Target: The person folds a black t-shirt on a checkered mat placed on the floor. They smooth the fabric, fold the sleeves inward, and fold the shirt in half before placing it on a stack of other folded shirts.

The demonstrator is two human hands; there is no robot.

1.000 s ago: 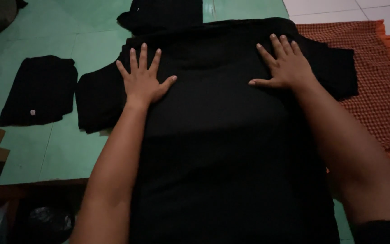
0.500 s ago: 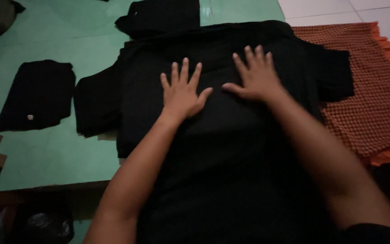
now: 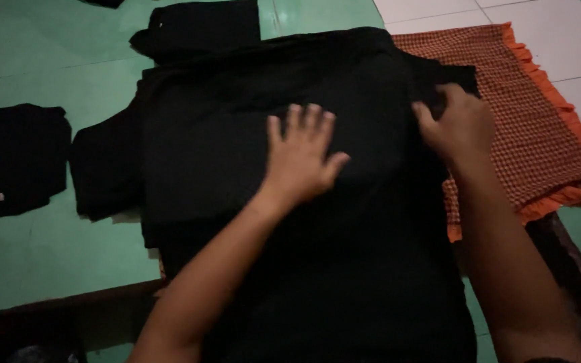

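Black shirt [image 3: 237, 154] is lying spread out flat on the green floor [image 3: 55, 255], taking up pretty much the whole middle of the view, with its bottom end running down toward the person and its top end pointing away. Left hand [image 3: 302, 156] is resting palm-down right on the middle of it, fingers open and spread, not gripping anything, just pressing flat on the cloth. Right hand [image 3: 457, 126] is sitting over at the shirt's right edge near the sleeve, fingers curled in and pinching at the fabric there, though it's dark and I honestly can't tell how much cloth it's actually holding. Just beside that hand, partly tucked under the shirt's right side, an orange checked cloth [image 3: 539, 128] with a frilly orange border is lying across the floor where the green turns to white tiles [image 3: 559, 40]. At the top, touching the shirt's far end, another dark garment [image 3: 196, 30] is sitting bunched up. Off to the left, well apart from the shirt, a folded black piece [image 3: 15, 161] with a tiny pale tag is lying on the green. Everything's pretty dim, so the black stuff is kinda blending together.
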